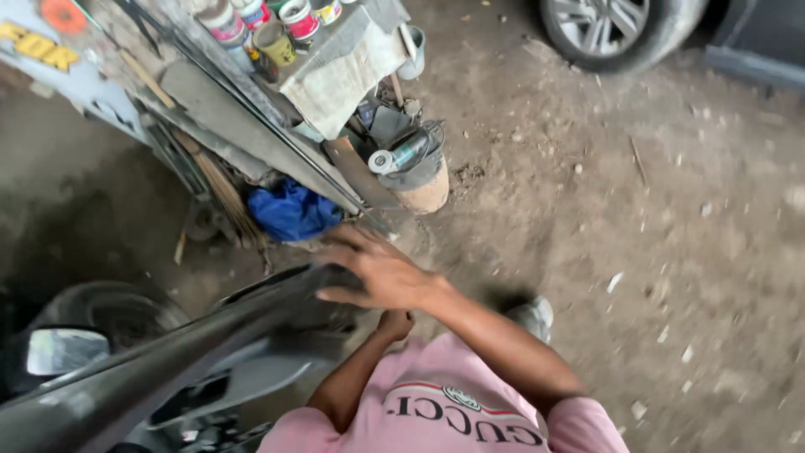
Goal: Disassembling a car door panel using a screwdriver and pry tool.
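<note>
Flat on the black panel (251, 323), right hand (377, 270) hides left hand (394, 323).

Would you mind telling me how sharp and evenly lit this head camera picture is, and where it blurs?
Head view: the dirt floor at right is streaked with motion blur; the right hand on the dark panel is slightly soft, and the left hand sits in shade beneath it. The lower left corner is deep in shadow, while the paint cans and car wheel are evenly daylit, without glare.
</note>
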